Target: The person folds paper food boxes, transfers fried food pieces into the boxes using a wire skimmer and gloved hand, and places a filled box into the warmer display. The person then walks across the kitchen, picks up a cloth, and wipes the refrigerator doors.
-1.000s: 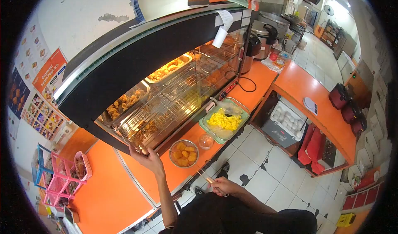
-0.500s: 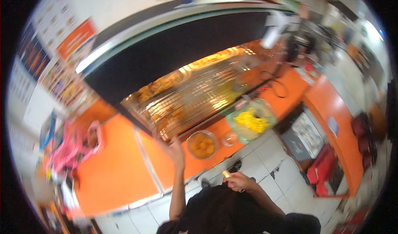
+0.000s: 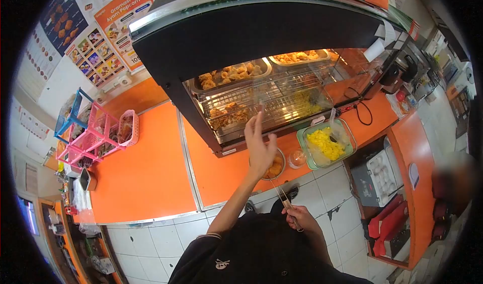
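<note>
My right hand (image 3: 300, 217) is closed around the wooden handle of a wire strainer (image 3: 287, 201), low in front of my body. The strainer's round basket holds golden-brown fried pieces (image 3: 274, 170) and is over the counter's front edge. My left hand (image 3: 260, 148) is raised with fingers spread and nothing in it, partly covering the basket. Behind that hand stands the heated display case (image 3: 221, 37), its opening facing me. Inside are a metal tray of fried chicken (image 3: 232, 75), another tray of fried pieces (image 3: 300, 57), and fried pieces on the wire rack (image 3: 229, 114).
Right of the strainer are a small round tub (image 3: 297, 158) and a glass container (image 3: 309, 162) of yellow food. A black cable (image 3: 370, 114) lies beside the case. Pink and blue baskets (image 3: 90, 133) stand on the orange counter (image 3: 146, 183) at left. Below right is an egg tray (image 3: 383, 178).
My left hand has moved right and up, from the case's left corner to before its opening. The strainer stays in my right hand. The camera view has shifted and sharpened.
</note>
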`<action>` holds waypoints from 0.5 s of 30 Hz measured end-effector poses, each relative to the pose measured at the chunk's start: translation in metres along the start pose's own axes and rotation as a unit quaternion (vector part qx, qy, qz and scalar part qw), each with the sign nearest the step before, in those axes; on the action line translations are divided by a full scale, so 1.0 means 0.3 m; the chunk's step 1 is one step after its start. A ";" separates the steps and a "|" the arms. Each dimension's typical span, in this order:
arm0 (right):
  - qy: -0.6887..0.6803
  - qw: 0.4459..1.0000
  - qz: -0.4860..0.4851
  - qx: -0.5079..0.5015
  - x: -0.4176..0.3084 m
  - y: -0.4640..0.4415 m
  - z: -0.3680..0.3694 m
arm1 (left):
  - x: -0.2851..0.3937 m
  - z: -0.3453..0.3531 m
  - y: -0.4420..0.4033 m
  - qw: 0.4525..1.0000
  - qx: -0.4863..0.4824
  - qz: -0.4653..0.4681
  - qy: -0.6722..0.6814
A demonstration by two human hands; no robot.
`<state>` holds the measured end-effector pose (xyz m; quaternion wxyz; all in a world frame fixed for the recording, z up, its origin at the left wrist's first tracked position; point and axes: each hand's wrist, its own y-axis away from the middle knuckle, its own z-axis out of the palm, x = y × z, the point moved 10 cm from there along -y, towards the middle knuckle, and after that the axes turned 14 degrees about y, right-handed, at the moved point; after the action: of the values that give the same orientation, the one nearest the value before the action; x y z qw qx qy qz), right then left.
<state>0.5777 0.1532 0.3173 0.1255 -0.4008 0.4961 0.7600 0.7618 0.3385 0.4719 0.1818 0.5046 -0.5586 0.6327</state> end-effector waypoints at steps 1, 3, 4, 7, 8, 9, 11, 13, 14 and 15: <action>-0.002 1.000 0.002 0.006 -0.008 0.007 -0.003 | 0.006 0.035 -0.008 1.000 -0.001 0.001 0.003; -0.004 1.000 0.001 0.013 -0.018 0.015 -0.006 | 0.011 0.123 -0.028 0.999 -0.036 -0.010 0.026; 0.000 1.000 -0.005 0.015 -0.024 0.017 -0.006 | 0.016 0.169 -0.036 0.998 -0.055 0.012 0.001; 0.015 0.999 -0.022 0.022 -0.039 0.016 -0.012 | 0.021 0.278 -0.058 0.996 -0.091 0.009 0.002; 0.026 0.999 -0.031 0.024 -0.043 0.016 -0.012 | 0.023 0.308 -0.060 0.994 -0.106 -0.002 -0.001; 0.025 0.999 -0.032 0.027 -0.046 0.010 -0.015 | 0.032 0.331 -0.067 0.994 -0.108 0.000 0.002; 0.046 0.997 -0.052 0.021 -0.070 -0.007 -0.010 | 0.034 0.380 -0.070 0.994 -0.110 -0.006 0.016; 0.042 0.997 -0.054 0.020 -0.091 -0.030 -0.011 | 0.041 0.421 -0.079 0.993 -0.116 0.002 0.005; 0.038 0.997 -0.058 0.017 -0.110 -0.039 -0.010 | 0.046 0.438 -0.087 0.992 -0.126 -0.015 0.029; 0.042 0.997 -0.057 0.017 -0.126 -0.043 -0.011 | 0.050 0.454 -0.088 0.989 -0.135 -0.033 0.053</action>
<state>0.6114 0.1644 0.3361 0.1544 -0.4579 0.4898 0.7257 0.8358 0.2204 0.4803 0.2983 0.4594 -0.6112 0.5713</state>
